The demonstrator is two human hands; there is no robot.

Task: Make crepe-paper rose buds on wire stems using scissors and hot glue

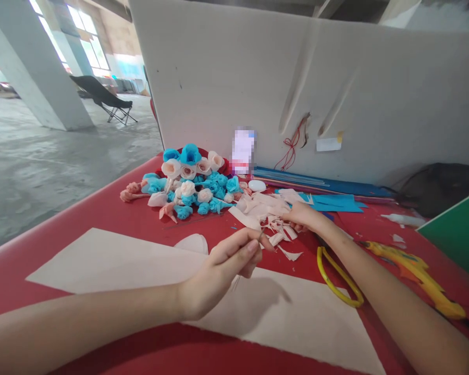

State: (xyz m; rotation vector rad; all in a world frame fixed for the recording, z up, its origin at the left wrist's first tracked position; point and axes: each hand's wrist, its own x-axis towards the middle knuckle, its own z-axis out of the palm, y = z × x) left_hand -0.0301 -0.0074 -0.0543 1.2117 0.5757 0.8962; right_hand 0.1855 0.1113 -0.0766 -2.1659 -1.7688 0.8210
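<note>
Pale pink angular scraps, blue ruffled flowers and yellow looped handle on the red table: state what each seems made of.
Pale pink angular scraps: matte, probably paper, judging by the flat, cut-looking edges.
Blue ruffled flowers: matte, likely crepe paper, given the gathered petals; thin fabric isn't ruled out.
Yellow looped handle: apparently smooth plastic, from its even colour and rounded form.

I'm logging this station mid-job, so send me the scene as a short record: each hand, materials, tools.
Left hand: grip closed on a thin wire, above the pale sheet
Right hand: at the cut paper pieces; grip unclear
Flowers: blue and pale, piled on the red table, left of the pieces
Tools: yellow glue gun and yellow loop handle, right side
</note>
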